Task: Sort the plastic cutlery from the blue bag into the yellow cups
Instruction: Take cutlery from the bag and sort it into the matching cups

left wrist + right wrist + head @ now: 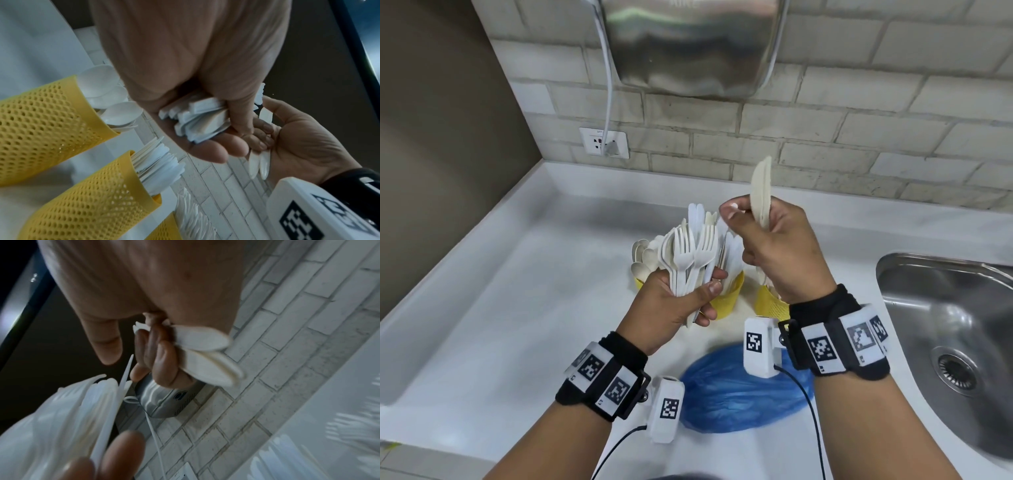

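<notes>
My left hand (698, 294) grips a bundle of white plastic forks and knives (688, 260) by the handles, tines up, above the yellow cups. The handle ends (197, 120) show under its curled fingers. My right hand (760, 233) holds two cream knife-like pieces (762, 192) upright, just right of the bundle; their rounded ends (205, 353) stick out past its fingers. Three yellow mesh cups stand behind the hands: one with spoons (45, 113), one with knives (92, 203), one with forks (164, 230). The blue bag (739, 394) lies flat on the counter below my wrists.
The white counter (517, 308) runs left to a raised edge and a brown wall. A steel sink (945, 342) sits at the right. A metal hand dryer (695, 44) hangs on the brick wall, its cord plugged into a socket (604, 142).
</notes>
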